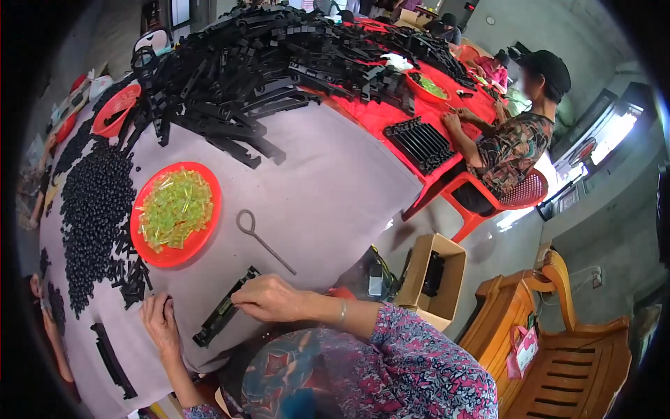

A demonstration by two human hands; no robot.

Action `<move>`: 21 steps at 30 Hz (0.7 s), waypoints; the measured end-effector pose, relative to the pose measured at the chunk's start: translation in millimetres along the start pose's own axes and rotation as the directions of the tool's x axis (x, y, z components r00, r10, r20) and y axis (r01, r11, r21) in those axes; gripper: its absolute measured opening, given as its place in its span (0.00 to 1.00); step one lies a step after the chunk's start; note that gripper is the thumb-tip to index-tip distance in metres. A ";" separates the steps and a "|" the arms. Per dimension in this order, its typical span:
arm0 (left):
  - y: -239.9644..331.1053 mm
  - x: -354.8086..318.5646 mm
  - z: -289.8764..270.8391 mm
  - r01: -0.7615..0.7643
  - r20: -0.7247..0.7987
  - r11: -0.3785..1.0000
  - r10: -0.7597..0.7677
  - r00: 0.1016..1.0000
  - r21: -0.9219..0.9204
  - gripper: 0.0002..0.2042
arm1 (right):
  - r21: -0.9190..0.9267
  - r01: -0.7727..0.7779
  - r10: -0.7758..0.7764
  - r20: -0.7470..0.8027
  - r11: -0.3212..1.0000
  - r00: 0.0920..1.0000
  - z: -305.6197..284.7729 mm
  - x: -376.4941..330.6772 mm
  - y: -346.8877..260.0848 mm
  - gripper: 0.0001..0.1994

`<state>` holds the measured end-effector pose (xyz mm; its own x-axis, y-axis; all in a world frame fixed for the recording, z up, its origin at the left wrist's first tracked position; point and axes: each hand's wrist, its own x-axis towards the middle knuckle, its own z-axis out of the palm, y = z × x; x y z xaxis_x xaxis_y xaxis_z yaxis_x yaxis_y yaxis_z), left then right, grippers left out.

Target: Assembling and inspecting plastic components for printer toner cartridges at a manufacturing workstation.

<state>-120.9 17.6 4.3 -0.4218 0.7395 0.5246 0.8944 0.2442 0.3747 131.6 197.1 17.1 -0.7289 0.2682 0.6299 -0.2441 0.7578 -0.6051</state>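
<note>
You had a long black plastic bar (222, 311) lying slantwise before you, nearer to you than the round red plastic plate (201, 247) of clear yellow-green vials (174, 209) and a little to its right. Your right hand (269, 299) was at the bar's right side, its fingers drawn together against it; whether they gripped the bar or some small part, I could not tell. Your left hand (162, 325), on the near side of the plate, had its fingers curled over the pale lilac-grey cloth (307, 167); I could not tell whether it held anything. A small yellowish patch on the bar was too small to make out as a label or a vial. Right of the plate lay a grey metal rod (271, 251) with a looped end. Small black rounded pieces (94, 223) were spread to the plate's left, and a second black bar (112, 359) lay left of it and nearer you. Beyond the plate rose a big heap of black plastic bars (237, 66). Well to its right, a pink bag (522, 351) bearing a printed design sat on a slatted wooden bench (579, 377).
</note>
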 end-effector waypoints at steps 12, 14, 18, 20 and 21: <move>-3.5 2.4 2.4 -0.059 0.029 0.996 0.057 0.998 0.061 0.09 | 0.008 -0.010 0.010 0.033 1.000 0.999 2.3 -1.3 0.3 0.07; -2.3 1.9 2.0 -0.055 0.027 0.997 0.053 0.998 0.057 0.10 | 0.023 -0.004 0.003 0.025 1.000 1.000 3.7 -1.8 1.4 0.07; -7.9 -0.7 2.4 -0.012 0.031 1.000 0.012 0.999 -0.003 0.09 | 0.015 -0.016 0.015 0.049 1.000 0.999 2.7 -1.6 0.9 0.08; -10.5 -3.5 3.1 -0.010 -0.013 0.999 0.009 1.000 -0.044 0.09 | 0.036 -0.024 0.022 0.055 0.999 0.998 0.9 0.4 -2.1 0.07; -11.4 -4.3 2.7 0.011 -0.019 0.993 -0.013 1.000 -0.122 0.08 | 0.047 -0.029 0.026 0.057 0.998 0.998 0.5 1.0 -3.0 0.06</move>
<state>-128.9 13.4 -4.3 -0.4365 0.7242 0.5338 0.8649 0.1744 0.4706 131.3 194.7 19.3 -0.7704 0.2532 0.5851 -0.2528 0.7211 -0.6450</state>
